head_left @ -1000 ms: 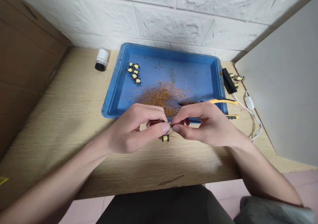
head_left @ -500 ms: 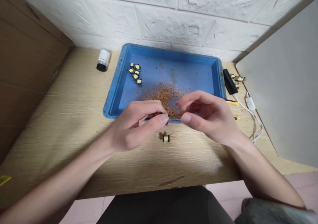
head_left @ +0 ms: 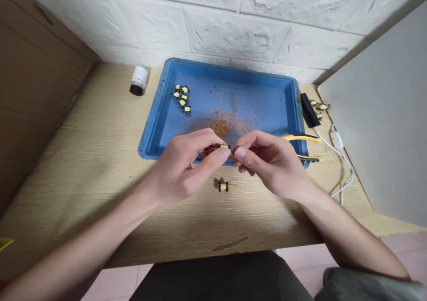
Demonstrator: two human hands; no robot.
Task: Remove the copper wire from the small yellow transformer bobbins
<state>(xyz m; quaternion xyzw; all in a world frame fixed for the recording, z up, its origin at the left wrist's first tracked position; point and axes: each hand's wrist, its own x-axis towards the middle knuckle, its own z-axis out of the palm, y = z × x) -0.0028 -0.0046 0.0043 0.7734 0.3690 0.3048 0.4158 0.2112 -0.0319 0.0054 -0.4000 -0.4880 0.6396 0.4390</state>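
Observation:
My left hand [head_left: 185, 165] pinches a small coil component with a yellow band [head_left: 224, 146] between thumb and forefinger, above the near part of a blue plastic tray [head_left: 227, 68]. My right hand [head_left: 267, 163] meets it from the other side, with thumb and forefinger closed at the component's right end. Just behind my fingers lies a tangle of fine copper wire [head_left: 227, 124] in the tray. Several similar components [head_left: 181, 97] sit together at the tray's left. Another one [head_left: 223, 186] rests on the wooden table [head_left: 83, 158] below my hands.
Yellow-handled pliers [head_left: 302, 137] lie across the tray's right rim. Beyond it are a black adapter [head_left: 309, 110], more components [head_left: 318, 105] and a white cable [head_left: 336, 140]. A white bottle [head_left: 139, 80] stands at back left. Walls border the table's back and sides.
My right hand has closed from open fingers onto the component's end. Both hands have drawn together over the tray's near rim, and the component now shows between my fingertips.

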